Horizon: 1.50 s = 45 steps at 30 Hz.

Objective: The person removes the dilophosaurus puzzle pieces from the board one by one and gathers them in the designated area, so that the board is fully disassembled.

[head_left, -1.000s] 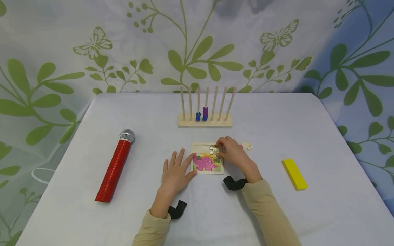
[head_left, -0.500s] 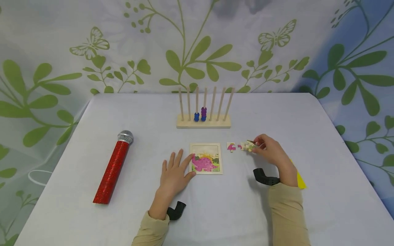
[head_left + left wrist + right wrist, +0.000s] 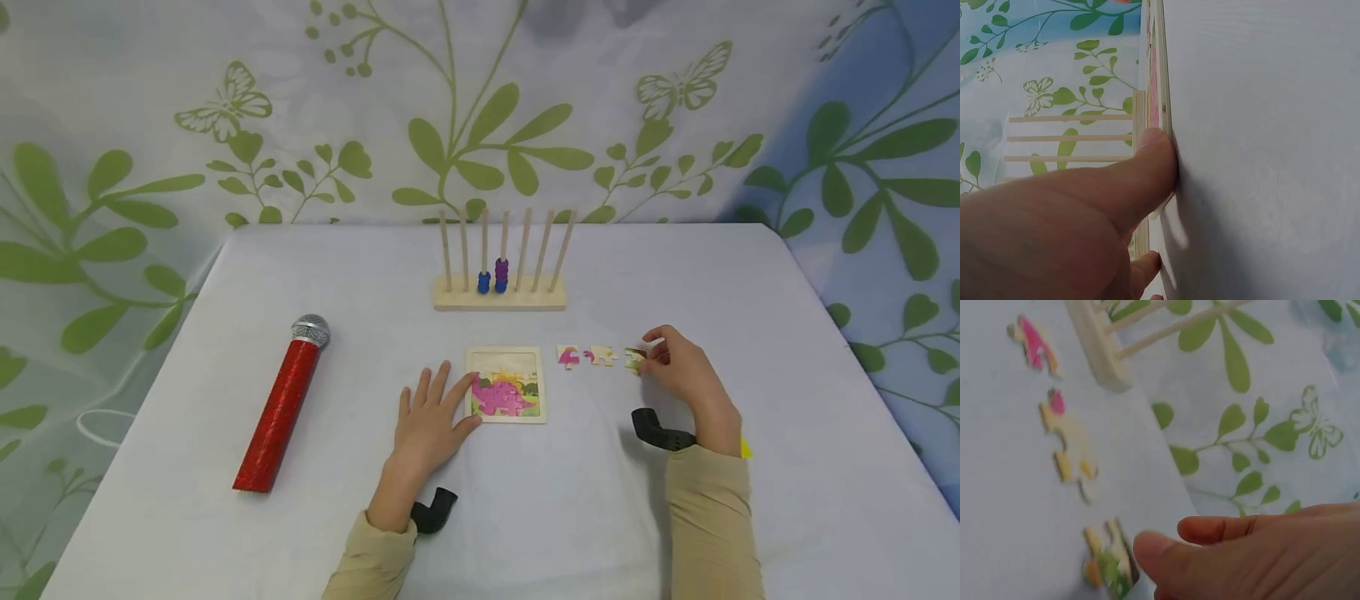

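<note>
tbh no legible txt, brands, nums or signs in any of the 3 cams rn. Can't make out any lettering on the puzzle board point(image 3: 506, 361), loose pcs point(image 3: 602, 356), red mic point(image 3: 277, 408) or bead rack point(image 3: 499, 305). Only a corner of the yellow thing point(image 3: 746, 449) shows, so dunno there. R wrist cam's blurry, fwiw.

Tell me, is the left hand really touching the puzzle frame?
Touching. The left wrist view shows it: the left hand has its thumb resting against the edge of the puzzle frame.
</note>
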### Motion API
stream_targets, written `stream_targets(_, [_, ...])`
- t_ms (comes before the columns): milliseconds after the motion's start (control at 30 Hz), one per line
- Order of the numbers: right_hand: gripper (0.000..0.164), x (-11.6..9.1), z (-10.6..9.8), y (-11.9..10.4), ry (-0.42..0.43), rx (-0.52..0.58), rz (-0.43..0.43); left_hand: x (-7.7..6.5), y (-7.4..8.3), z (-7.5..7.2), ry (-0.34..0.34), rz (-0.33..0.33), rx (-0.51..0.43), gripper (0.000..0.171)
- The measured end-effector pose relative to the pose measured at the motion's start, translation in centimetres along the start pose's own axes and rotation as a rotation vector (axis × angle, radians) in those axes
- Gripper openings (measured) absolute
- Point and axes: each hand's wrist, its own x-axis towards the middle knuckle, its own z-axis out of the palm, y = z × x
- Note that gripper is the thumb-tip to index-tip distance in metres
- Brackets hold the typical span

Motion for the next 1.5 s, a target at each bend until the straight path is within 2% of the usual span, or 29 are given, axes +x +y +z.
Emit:
stream_targets(67, [0.039,-0.2,0.4,-1.5,0.012,0.055,-0.061,0.1,0.0,0.0,-0.008,-0.001,0.008,0.061])
stream_targets(133, [0.038,-0.4,1.6,-3.6,0.018,0.113,-0.162,0.2,0.0,0.0,-0.013,-0.003,0.012,0.062])
stream_targets(200, [0.037,-0.5,3.6,-6.0,-0.010,0.154,-0.269,0.2,0.0,0.0,-0.014,0.001,0.011,0.062])
stream_targets(267, [0.038,-0.6,6.1,-8.1,-0.057,0.138,-0.345,0.3,0.0,0.0,-0.010,0.008,0.012,0.062])
stream_targets(400, [0.044,-0.3,10.5,-10.7,-0.122,0.010,-0.372,0.3,0.0,0.0,-0.005,0.012,0.018,0.062])
stream_targets(467, [0.043,-0.1,12.0,-11.2,-0.089,-0.059,-0.365,0.3,-0.1,0.0,-0.006,0.006,0.032,0.062])
stream_targets(567, [0.040,-0.1,13.4,-11.5,-0.018,-0.104,-0.358,0.3,-0.2,0.1,-0.013,-0.006,0.042,0.063])
stream_targets(733, [0.037,-0.2,14.0,-11.5,0.076,-0.064,-0.352,0.4,0.0,0.0,0.022,-0.020,-0.014,0.061])
stream_targets(900, [0.038,-0.2,14.1,-11.3,0.096,-0.006,-0.360,0.6,0.2,-0.2,0.066,-0.033,-0.089,0.058])
stream_targets(1100, [0.029,0.0,13.9,-10.9,0.107,0.033,-0.336,0.6,0.4,-0.2,0.051,-0.037,-0.081,0.058])
stream_targets(1333, [0.022,0.3,14.4,-10.7,0.162,-0.010,-0.350,0.5,0.4,-0.2,0.035,-0.039,-0.071,0.060])
stream_targets(1433, [0.020,0.5,14.3,-10.7,0.153,-0.015,-0.362,0.4,0.3,-0.2,0.034,-0.038,-0.067,0.060])
stream_targets(1500, [0.021,0.4,13.8,-10.5,0.130,0.024,-0.366,0.5,0.3,-0.2,0.030,-0.038,-0.070,0.060])
